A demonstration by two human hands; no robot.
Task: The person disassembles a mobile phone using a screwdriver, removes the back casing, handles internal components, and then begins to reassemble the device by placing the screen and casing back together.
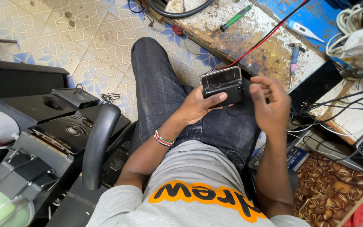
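Note:
I sit with a small black rectangular device [222,83] held above my jeans-covered lap [164,96]. My left hand [198,105] grips it from below, thumb across its front. A red wire [265,38] and a black wire run from the device up onto the worn workbench [248,33]. Just to the right of the device is my right hand [269,103], fingers curled, holding nothing that I can see. A beaded bracelet [163,139] circles my left wrist.
On the bench lie a green-handled screwdriver [236,17], a white thermometer-like tool [303,30] and a purple-handled tool [294,59]. Tangled cables [337,105] and white cords [358,25] crowd the right. Black speaker boxes [59,122] and a black chair armrest [97,143] stand at my left.

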